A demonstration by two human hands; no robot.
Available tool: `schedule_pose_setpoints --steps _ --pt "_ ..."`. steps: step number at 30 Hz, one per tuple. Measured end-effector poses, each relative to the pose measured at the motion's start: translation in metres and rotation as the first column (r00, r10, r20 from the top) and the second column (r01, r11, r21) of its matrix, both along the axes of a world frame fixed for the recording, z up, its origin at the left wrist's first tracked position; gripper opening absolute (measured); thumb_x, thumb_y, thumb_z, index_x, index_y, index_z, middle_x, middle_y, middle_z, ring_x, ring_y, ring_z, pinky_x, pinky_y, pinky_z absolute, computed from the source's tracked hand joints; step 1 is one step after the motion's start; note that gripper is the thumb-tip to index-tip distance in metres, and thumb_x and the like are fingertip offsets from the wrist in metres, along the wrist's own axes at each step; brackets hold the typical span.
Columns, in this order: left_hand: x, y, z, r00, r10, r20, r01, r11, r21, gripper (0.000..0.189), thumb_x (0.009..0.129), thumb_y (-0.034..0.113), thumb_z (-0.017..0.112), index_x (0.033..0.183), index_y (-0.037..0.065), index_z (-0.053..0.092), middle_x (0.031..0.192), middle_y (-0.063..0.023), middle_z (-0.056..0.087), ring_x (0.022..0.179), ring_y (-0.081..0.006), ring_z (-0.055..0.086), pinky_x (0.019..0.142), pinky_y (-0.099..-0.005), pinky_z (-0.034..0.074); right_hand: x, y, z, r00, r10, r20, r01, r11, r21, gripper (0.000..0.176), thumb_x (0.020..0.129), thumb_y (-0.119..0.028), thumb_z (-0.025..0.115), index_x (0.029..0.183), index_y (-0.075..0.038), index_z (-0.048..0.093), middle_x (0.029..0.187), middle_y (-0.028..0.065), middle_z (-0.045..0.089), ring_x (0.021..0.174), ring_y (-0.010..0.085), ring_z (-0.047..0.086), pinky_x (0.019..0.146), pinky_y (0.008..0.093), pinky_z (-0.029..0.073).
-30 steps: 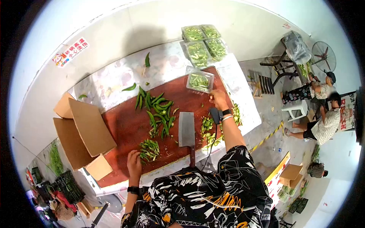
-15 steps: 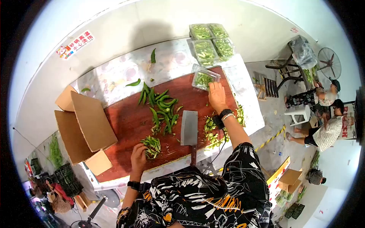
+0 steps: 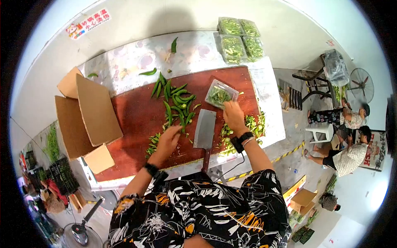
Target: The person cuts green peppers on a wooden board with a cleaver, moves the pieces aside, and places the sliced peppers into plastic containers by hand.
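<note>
A clear plastic box (image 3: 216,99), part-filled with cut green pepper, is on the reddish-brown cutting board (image 3: 138,115). My right hand (image 3: 234,116) grips its near right edge. My left hand (image 3: 166,142) hovers at the near end of the whole green peppers (image 3: 178,102), fingers stretched out and nothing visible in them. Partly behind that hand is a pile of chopped pepper (image 3: 153,145). Between my hands lies a cleaver (image 3: 204,128), blade away from me and handle towards me. More cut pieces (image 3: 252,126) are scattered right of my right hand.
Filled clear boxes (image 3: 233,48) are stacked at the table's far right. An open cardboard box (image 3: 97,109) stands on the left edge. Loose peppers (image 3: 174,44) lie on the patterned tablecloth (image 3: 128,56). Other people (image 3: 351,157) are off to the right, near a white stool (image 3: 320,133).
My right hand has drawn the plastic box nearer and slightly turned it, off the board's far edge. My left hand has moved right and away from me, from the chopped pile to the whole peppers.
</note>
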State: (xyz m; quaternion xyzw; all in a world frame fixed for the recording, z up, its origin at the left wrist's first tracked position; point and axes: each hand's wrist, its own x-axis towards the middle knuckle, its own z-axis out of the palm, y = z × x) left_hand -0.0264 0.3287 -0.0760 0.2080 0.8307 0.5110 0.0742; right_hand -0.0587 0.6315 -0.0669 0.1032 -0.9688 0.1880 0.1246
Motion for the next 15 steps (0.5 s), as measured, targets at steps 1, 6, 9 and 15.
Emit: schedule_pose_setpoints --steps 1,6,9,15 --pt "-0.008 0.011 -0.001 1.0 -0.007 -0.005 0.007 1.0 0.027 0.029 0.082 0.0 0.055 0.111 0.003 0.055 0.107 -0.017 0.057 0.096 -0.0333 0.056 0.081 -0.0352 0.045 0.004 -0.002 -0.004 1.0 0.007 0.006 -0.007 1.0 -0.004 0.023 0.072 -0.002 0.055 0.094 -0.005 0.051 0.086 0.0121 0.05 0.083 0.0313 0.05 0.07 0.0387 0.045" --pt "-0.051 0.066 0.004 0.997 0.02 0.068 -0.025 0.997 0.072 0.032 0.084 0.006 0.056 0.115 0.001 0.052 0.11 -0.0164 0.056 0.095 -0.031 0.057 0.08 -0.0345 0.045 0.01 -0.003 -0.007 0.999 -0.038 -0.009 0.038 0.999 0.014 0.023 0.074 -0.001 0.054 0.096 -0.007 0.051 0.083 0.0108 0.051 0.082 0.0311 0.051 0.07 0.0388 0.046" --pt "-0.075 0.093 0.002 0.973 0.071 0.219 -0.098 0.988 0.116 0.036 0.085 0.011 0.057 0.118 -0.001 0.05 0.111 -0.017 0.056 0.095 -0.0289 0.057 0.079 -0.0344 0.046 0.013 -0.002 -0.005 0.997 -0.045 0.067 0.048 0.998 -0.04 0.026 0.074 0.0 0.055 0.098 -0.006 0.05 0.085 0.012 0.052 0.083 0.0318 0.051 0.07 0.0389 0.045" --pt "-0.104 0.12 -0.02 0.968 0.085 0.237 -0.092 0.996 0.016 0.028 0.08 0.013 0.061 0.103 -0.002 0.059 0.093 -0.0161 0.063 0.086 -0.0277 0.061 0.075 -0.0361 0.048 0.013 0.003 -0.002 0.965 -0.251 0.075 0.261 0.889 -0.376 0.03 0.073 -0.004 0.062 0.1 -0.002 0.051 0.088 0.0116 0.053 0.078 0.0269 0.053 0.072 0.0363 0.045"
